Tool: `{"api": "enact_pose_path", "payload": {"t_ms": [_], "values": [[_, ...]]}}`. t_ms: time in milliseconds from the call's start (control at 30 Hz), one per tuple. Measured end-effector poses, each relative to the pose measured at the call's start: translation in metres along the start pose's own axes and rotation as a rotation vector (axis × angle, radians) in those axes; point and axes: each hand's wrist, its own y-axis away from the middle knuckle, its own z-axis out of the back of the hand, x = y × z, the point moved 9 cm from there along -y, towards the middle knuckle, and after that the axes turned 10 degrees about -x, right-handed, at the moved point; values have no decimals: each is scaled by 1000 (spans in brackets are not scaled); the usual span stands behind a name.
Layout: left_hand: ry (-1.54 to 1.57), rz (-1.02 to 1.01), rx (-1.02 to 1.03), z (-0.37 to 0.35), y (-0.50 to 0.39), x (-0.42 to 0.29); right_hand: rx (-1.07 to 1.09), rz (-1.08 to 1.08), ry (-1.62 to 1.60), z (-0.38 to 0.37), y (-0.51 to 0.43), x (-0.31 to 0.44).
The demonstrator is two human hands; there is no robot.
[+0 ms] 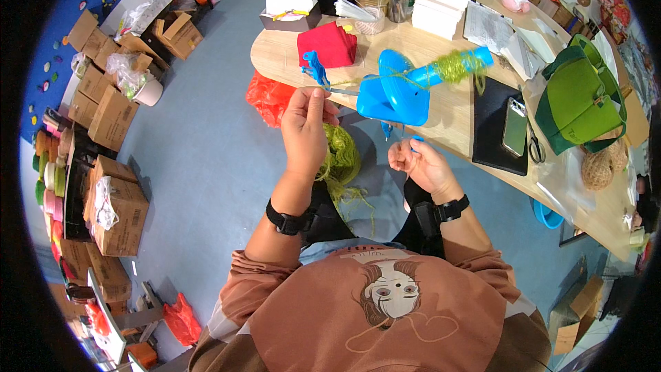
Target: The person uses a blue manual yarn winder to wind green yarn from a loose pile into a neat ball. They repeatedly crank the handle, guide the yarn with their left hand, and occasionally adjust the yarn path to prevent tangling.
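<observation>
A blue yarn ball winder [392,101] stands at the near edge of the wooden table. Green yarn [454,67] is wrapped around its tilted spindle, with a strand running left to the blue guide [316,68] on a metal arm. My left hand [305,132] is beside that guide, thumb and fingers pinched on the yarn; the grip is partly hidden. Below it hangs a loose heap of green yarn [341,155], near my lap. My right hand [421,165] curls around the winder's blue crank knob [417,138], in front of the table edge.
Behind the winder lie folded red cloth [328,46], a stack of white boxes [441,0] and jars. To the right are a phone [515,126] on a black mat [490,139], scissors [536,147] and a green felt bag [581,95]. Cardboard boxes [121,212] line the left.
</observation>
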Motion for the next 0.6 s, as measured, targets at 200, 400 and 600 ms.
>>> {"api": "enact_pose_path", "payload": {"t_ms": [200,400,600], "values": [[275,103,-35,14,-7,-5,-20,17,24,18,9,3],[432,83,-188,61,-26,-6,-112,-10,57,38,18,-3],[438,149,-326,114,-29,17,-111,-14,67,43,19,-6]]}}
